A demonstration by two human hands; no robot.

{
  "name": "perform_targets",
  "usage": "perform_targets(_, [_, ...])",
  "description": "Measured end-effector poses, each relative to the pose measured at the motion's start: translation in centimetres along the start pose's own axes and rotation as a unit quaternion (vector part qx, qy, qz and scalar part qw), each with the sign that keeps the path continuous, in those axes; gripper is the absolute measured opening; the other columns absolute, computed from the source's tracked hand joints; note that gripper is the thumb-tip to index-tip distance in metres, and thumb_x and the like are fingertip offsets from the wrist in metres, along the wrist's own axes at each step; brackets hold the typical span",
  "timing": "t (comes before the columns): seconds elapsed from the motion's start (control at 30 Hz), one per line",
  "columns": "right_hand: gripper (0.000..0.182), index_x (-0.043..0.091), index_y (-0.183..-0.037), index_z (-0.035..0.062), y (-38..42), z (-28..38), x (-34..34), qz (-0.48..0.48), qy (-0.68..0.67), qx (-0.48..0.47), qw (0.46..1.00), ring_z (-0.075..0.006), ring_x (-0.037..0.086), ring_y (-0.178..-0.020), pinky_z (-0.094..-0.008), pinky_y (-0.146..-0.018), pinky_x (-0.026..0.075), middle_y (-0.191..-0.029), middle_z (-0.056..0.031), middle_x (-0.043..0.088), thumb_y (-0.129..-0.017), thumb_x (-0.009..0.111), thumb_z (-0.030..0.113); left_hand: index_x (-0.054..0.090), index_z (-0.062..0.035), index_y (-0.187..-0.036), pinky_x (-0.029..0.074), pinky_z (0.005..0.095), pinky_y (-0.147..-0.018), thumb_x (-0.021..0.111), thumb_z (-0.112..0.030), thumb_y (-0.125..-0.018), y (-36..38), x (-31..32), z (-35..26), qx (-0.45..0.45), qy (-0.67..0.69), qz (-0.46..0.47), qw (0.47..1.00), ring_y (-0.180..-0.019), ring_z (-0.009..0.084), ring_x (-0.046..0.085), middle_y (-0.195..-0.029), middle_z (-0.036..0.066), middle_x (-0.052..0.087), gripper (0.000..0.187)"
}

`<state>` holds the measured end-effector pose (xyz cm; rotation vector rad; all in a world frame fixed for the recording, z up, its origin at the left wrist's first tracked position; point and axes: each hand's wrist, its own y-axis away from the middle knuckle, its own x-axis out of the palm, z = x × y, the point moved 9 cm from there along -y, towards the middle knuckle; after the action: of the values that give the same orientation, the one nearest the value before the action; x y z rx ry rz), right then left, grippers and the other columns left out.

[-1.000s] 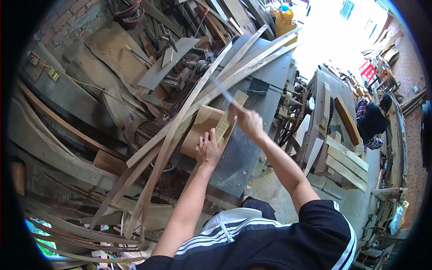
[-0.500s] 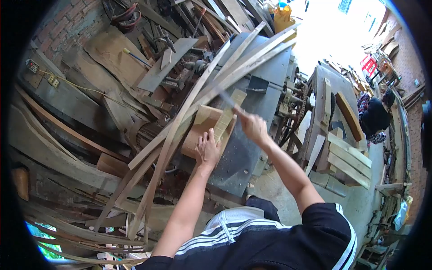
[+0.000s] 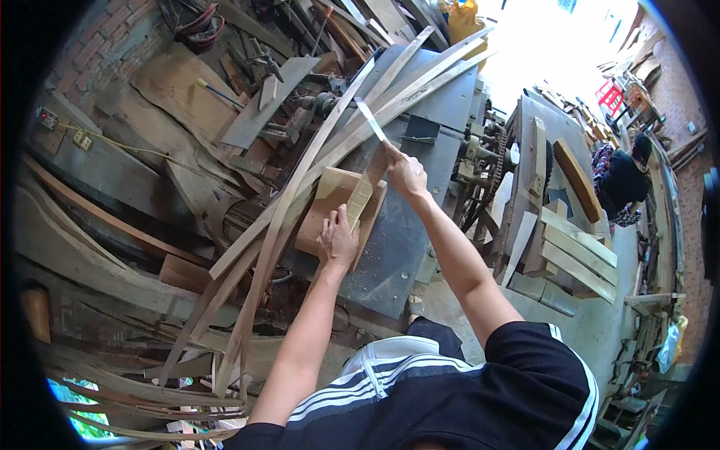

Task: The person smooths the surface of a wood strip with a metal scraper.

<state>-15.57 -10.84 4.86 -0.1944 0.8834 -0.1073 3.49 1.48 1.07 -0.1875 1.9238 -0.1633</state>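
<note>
My left hand (image 3: 337,238) grips the near end of a pale wooden strip (image 3: 361,199), thumb and fingers around its edges. The strip slants over a wooden block (image 3: 341,180) standing on the dark metal machine table (image 3: 390,262). My right hand (image 3: 406,175) is closed on the handle of a flat, long-bladed hand tool (image 3: 370,120). Its bright blade points away and to the left, above the far end of the strip. That far end is partly hidden by my right hand.
Long wooden strips (image 3: 300,176) cross the machine table on the left. Gears and a chain (image 3: 495,161) run along its right side. Farther right, several boards (image 3: 577,251) lie by another machine table, and a person (image 3: 624,180) is bent over beyond it.
My right hand and the tool have moved forward and left; the blade, blurred before, now shows sharply. My left hand keeps its hold on the strip.
</note>
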Motion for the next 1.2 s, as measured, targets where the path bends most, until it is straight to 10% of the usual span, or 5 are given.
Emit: perform_targets(1.2, [0.042, 0.055, -0.142, 0.0391, 1.7, -3.2, -1.6, -0.039, -0.024, 0.075, 0.996, -0.046, 0.068, -0.096, -0.0541, -0.083, 0.054, -0.103, -0.0226, 0.071, -0.101, 0.046, 0.033, 0.042, -0.0136, -0.137, 0.053, 0.0547, -0.087, 0.074, -0.022, -0.085, -0.4, 0.0, 0.6, -0.014, -0.013, 0.02, 1.0, -0.113, 0.0359, 0.058, -0.123, 0.011, 0.056, 0.062])
